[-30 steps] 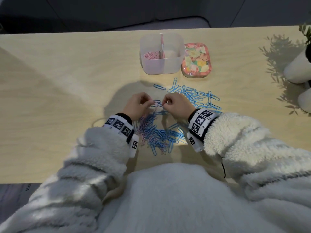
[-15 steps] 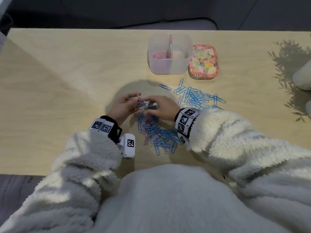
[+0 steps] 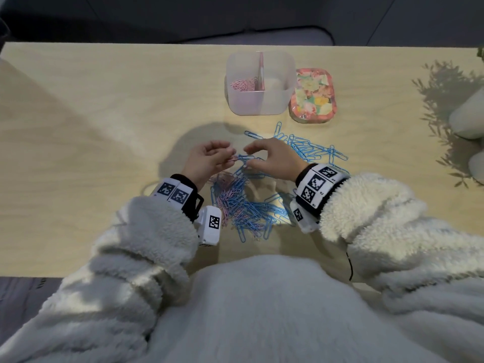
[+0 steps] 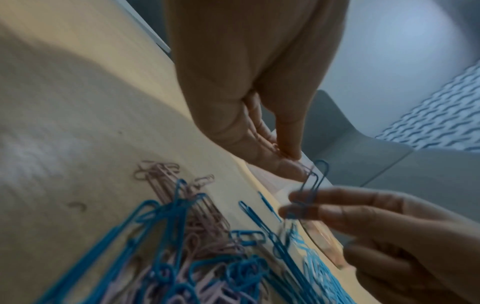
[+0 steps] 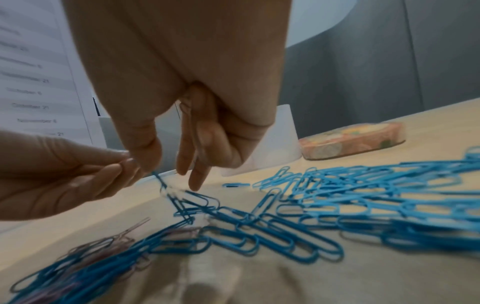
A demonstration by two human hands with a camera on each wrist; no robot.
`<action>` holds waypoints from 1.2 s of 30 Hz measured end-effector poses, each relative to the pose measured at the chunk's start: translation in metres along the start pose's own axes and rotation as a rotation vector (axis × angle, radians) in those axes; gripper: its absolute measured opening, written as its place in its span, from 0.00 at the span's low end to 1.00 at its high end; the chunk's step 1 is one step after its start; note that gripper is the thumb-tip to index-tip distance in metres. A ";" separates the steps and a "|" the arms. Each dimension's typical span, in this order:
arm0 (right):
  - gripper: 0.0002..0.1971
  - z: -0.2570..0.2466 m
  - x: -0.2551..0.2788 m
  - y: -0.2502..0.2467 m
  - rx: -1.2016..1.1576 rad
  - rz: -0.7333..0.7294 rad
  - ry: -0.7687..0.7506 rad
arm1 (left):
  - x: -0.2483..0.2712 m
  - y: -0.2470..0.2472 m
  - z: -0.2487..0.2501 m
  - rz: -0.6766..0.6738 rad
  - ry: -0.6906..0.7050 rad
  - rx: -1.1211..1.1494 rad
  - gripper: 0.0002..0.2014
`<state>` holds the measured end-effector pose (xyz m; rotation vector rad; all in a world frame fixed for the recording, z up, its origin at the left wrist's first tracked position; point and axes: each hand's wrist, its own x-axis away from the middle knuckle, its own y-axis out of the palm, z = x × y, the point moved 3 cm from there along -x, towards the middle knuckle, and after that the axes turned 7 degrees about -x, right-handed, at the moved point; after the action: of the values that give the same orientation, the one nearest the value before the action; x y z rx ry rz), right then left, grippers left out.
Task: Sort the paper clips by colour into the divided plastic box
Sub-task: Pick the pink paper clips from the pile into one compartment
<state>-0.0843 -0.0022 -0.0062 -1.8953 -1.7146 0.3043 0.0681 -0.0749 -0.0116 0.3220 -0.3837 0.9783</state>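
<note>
Over the table, my left hand (image 3: 230,155) pinches a pink clip (image 3: 233,158) between thumb and fingertips (image 4: 293,166). A blue clip (image 4: 315,181) is hooked to it, and my right hand (image 3: 248,153) pinches that clip's other end. More linked blue clips (image 5: 187,207) trail from it down to the table. A mixed pink and blue pile (image 3: 235,203) lies below my wrists, and a blue-only pile (image 3: 311,148) lies to the right. The divided plastic box (image 3: 259,107) stands beyond; pink clips (image 3: 239,85) lie in its left compartment, and the right one looks bare.
A floral tin lid (image 3: 313,96) lies just right of the box. White plant pots (image 3: 468,116) stand at the table's right edge and cast leaf shadows. A single blue clip (image 3: 252,134) lies apart, in front of the box. Bare wood extends to the left.
My hands have drawn slightly apart above the mixed pile, and the hooked pink and blue clips now stretch between them. The piles and the box have not moved.
</note>
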 end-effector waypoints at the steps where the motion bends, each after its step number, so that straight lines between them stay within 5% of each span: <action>1: 0.17 -0.002 0.000 0.003 -0.038 -0.023 -0.016 | 0.001 0.005 0.001 -0.020 0.008 -0.025 0.06; 6: 0.06 -0.005 0.003 0.006 -0.254 -0.073 -0.006 | 0.000 0.015 0.010 -0.016 0.095 -0.136 0.08; 19: 0.07 -0.013 0.018 -0.011 -0.367 -0.018 0.126 | 0.004 0.028 0.013 -0.132 0.034 -0.193 0.05; 36: 0.05 -0.022 0.023 -0.014 -0.476 0.022 0.216 | 0.002 0.030 0.009 -0.184 0.178 -0.388 0.11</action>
<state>-0.0810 0.0149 0.0238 -2.1800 -1.7231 -0.3224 0.0426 -0.0618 -0.0002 -0.0810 -0.3655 0.7260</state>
